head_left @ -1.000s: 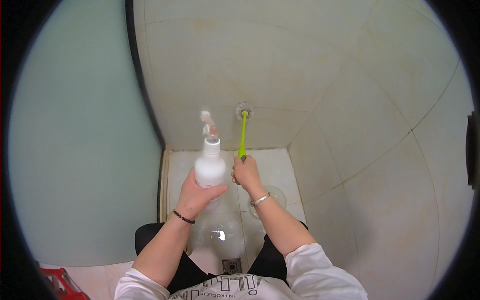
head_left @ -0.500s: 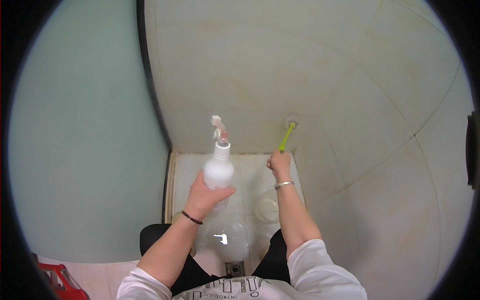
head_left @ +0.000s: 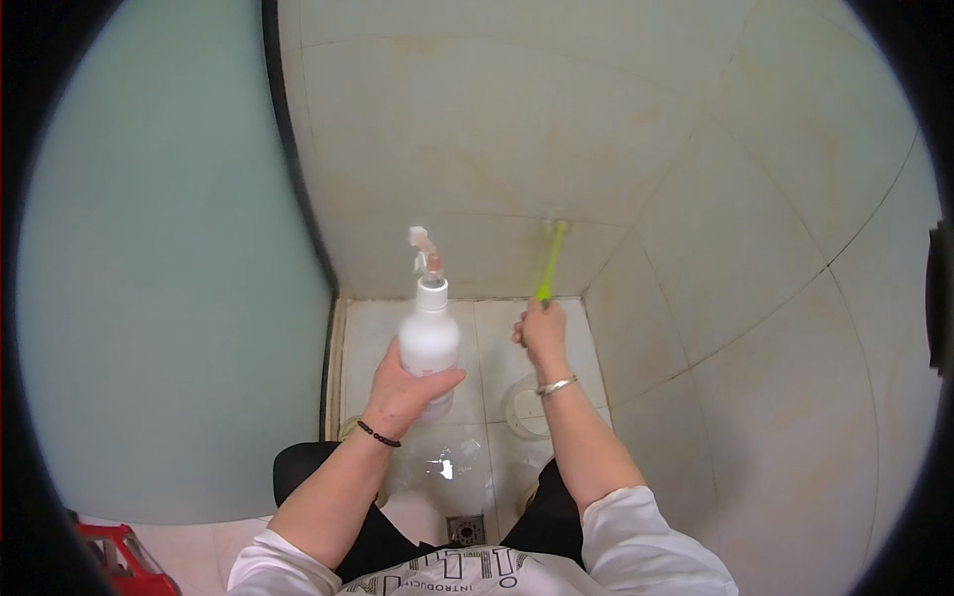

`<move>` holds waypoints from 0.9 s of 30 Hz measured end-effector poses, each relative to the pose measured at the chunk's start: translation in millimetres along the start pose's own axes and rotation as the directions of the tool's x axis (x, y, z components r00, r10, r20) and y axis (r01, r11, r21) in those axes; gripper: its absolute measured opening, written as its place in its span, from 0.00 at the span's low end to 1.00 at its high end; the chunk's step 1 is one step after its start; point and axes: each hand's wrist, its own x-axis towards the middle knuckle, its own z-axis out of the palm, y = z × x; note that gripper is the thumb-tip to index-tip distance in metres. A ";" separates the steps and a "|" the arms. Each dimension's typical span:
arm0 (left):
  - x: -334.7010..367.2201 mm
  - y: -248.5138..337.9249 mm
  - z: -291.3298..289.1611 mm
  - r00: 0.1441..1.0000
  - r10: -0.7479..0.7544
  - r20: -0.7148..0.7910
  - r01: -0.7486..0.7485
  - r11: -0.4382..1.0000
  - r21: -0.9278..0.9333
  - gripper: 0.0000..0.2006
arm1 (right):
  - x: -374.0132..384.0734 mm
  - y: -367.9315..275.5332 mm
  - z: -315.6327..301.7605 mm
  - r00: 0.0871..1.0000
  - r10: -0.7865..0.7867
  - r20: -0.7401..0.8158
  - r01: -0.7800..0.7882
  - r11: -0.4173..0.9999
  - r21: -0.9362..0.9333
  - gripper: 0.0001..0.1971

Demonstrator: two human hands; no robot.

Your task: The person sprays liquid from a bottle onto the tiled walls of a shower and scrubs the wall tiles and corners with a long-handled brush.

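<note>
My left hand (head_left: 399,390) is wrapped round the body of a white spray bottle (head_left: 430,336), held upright over the tiled floor. A white and pink trigger head tops the bottle. In my right hand (head_left: 543,332), fingers closed, is the handle of a lime-green scrub brush (head_left: 552,266). The brush points away from me, and its pale, blurred head meets the lower part of the tiled wall (head_left: 477,149) ahead, a little above the floor joint.
A frosted glass panel (head_left: 169,268) with a dark edge stands at my left. A round pale container (head_left: 527,409) sits on the floor below my right wrist. Between my feet lie a wet patch (head_left: 445,467) and a square drain (head_left: 465,529). Something red (head_left: 124,558) is at lower left.
My right hand and the brush have moved left along the wall, with the brush head slightly higher. The bottle has shifted a little left in my left hand.
</note>
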 end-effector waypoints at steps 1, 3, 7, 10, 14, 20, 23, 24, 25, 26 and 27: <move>-1.2 1.8 0.4 1.000 0.002 0.003 -0.002 1.000 -0.004 0.31 | 7.0 -1.1 -8.4 1.000 -0.003 -0.003 0.003 1.000 -0.003 0.10; -3.6 6.7 2.2 0.999 -0.027 0.029 0.027 1.000 -0.002 0.32 | 18.0 -1.5 -22.8 1.000 -0.013 0.010 0.014 0.997 -0.074 0.10; -3.9 1.4 -3.7 0.999 -0.028 0.016 0.028 0.999 0.022 0.30 | -53.7 -23.0 28.2 0.984 0.019 0.178 0.008 0.988 -0.153 0.09; -6.9 3.8 -0.8 1.000 -0.020 0.017 0.021 0.999 -0.045 0.30 | -72.1 -23.0 39.9 0.969 -0.025 0.245 0.050 0.994 -0.095 0.09; -3.9 2.6 -1.5 1.000 -0.019 -0.016 0.018 0.999 -0.029 0.30 | -65.1 -13.6 33.7 0.977 -0.016 0.211 0.038 0.994 -0.099 0.10; -2.4 -5.0 -3.4 1.000 0.000 0.012 0.000 0.999 -0.037 0.28 | -47.6 22.2 24.6 0.926 -0.344 0.156 0.376 0.873 -0.310 0.13; -2.8 -3.1 -7.1 1.000 0.003 -0.025 -0.003 1.000 0.000 0.28 | -50.0 -22.8 14.9 0.858 -0.501 0.117 0.504 0.771 -0.389 0.16; -4.9 -1.5 -6.2 0.999 0.002 -0.035 -0.001 1.000 0.031 0.28 | -46.3 -32.7 8.7 0.818 -0.567 0.098 0.543 0.703 -0.460 0.17; -7.0 1.2 -2.6 0.999 -0.001 -0.033 0.002 1.000 0.027 0.28 | -39.2 -29.7 0.8 0.819 -0.565 0.098 0.540 0.702 -0.465 0.17; -5.5 5.6 1.1 1.000 -0.006 -0.020 0.007 1.000 0.023 0.28 | -24.5 -21.8 -5.2 0.805 -0.588 0.075 0.542 0.679 -0.495 0.18; -3.9 8.2 3.9 1.000 -0.011 -0.007 0.011 1.000 0.021 0.29 | -11.1 -12.9 -8.9 0.791 -0.610 0.053 0.542 0.657 -0.524 0.19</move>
